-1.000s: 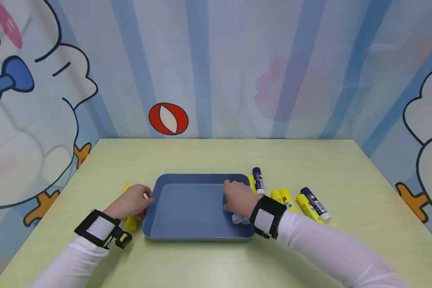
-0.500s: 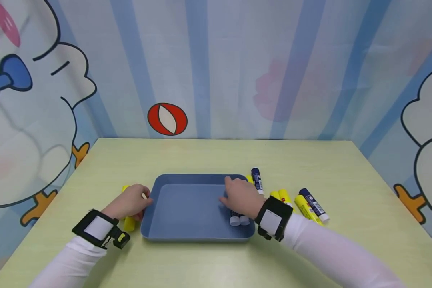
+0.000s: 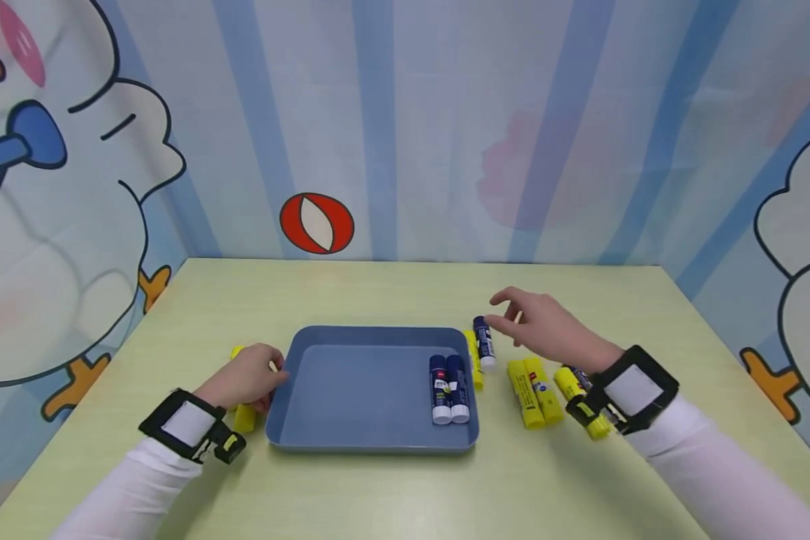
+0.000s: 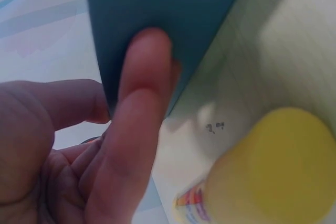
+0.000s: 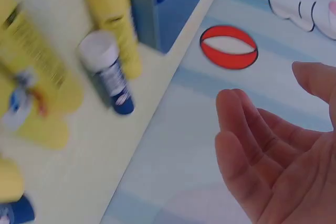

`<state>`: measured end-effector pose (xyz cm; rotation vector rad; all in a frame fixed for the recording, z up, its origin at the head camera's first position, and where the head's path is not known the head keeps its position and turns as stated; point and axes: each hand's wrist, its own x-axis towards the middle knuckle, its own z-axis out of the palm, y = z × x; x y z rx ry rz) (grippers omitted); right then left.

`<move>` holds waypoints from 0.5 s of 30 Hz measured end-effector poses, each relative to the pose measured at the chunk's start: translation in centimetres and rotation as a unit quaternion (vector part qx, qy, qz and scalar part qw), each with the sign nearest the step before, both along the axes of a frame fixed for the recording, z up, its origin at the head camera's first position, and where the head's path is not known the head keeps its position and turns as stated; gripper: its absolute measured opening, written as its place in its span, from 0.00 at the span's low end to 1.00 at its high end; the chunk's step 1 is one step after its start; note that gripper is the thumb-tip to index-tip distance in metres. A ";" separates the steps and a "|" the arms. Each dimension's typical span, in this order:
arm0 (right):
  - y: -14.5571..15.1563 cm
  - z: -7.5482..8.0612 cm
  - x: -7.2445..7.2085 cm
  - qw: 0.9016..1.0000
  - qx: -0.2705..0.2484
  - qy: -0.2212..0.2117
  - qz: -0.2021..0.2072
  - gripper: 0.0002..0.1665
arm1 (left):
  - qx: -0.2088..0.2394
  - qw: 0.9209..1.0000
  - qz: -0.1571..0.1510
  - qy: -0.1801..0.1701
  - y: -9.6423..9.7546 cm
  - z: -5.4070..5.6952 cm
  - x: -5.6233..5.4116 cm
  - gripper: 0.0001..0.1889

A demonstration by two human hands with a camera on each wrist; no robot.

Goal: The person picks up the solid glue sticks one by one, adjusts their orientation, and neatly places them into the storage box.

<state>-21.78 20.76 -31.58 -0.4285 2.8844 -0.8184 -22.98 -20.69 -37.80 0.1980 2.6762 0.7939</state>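
A grey-blue tray lies on the table, with two navy glue sticks side by side near its right wall. My left hand pinches the tray's left rim; in the left wrist view a finger lies against the outer wall and the thumb is at the edge. Under that hand lies a yellow glue stick, partly covered. My right hand hovers empty, fingers loosely bent, just right of a navy glue stick with a white end. Beside that stick a yellow one leans along the tray's right side.
Two yellow glue sticks lie together right of the tray. Below my right wrist, another yellow stick and a navy one are partly hidden by the wrist strap. A printed cloth wall rises behind the table's back edge.
My right hand has lifted out of the tray and moved right and back, uncovering the two navy glue sticks in it. My left hand stays at the tray's left rim.
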 end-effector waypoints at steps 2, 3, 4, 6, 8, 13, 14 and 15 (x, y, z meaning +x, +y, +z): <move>1.4 -0.1 0.3 1.000 0.013 -0.002 -0.005 0.29 | 0.001 1.000 -0.001 0.001 0.0 0.1 0.0 0.07; 2.1 -0.2 0.4 1.000 0.020 -0.004 -0.009 0.29 | 0.001 1.000 -0.002 0.001 -0.1 0.1 0.1 0.07; 2.7 -0.5 0.6 1.000 0.027 -0.006 -0.011 0.30 | 0.000 1.000 -0.001 0.002 -0.1 0.2 0.1 0.07; 3.9 -1.0 0.9 0.999 0.043 -0.015 -0.016 0.31 | 0.000 1.000 -0.001 0.002 -0.1 0.2 0.1 0.07; 5.1 -1.7 1.2 0.998 0.061 -0.024 -0.022 0.32 | -0.001 1.000 -0.002 0.003 -0.1 0.2 0.1 0.07; 8.3 -3.7 2.0 0.994 0.093 -0.028 -0.041 0.32 | -0.002 1.000 -0.003 0.003 0.0 0.1 0.0 0.07; 8.9 -4.0 2.2 0.994 0.096 -0.028 -0.047 0.32 | -0.001 1.000 -0.002 0.003 0.0 0.0 0.0 0.07; 9.5 -4.3 2.3 0.993 0.099 -0.029 -0.052 0.33 | 0.000 1.000 -0.002 0.002 0.0 0.0 0.0 0.07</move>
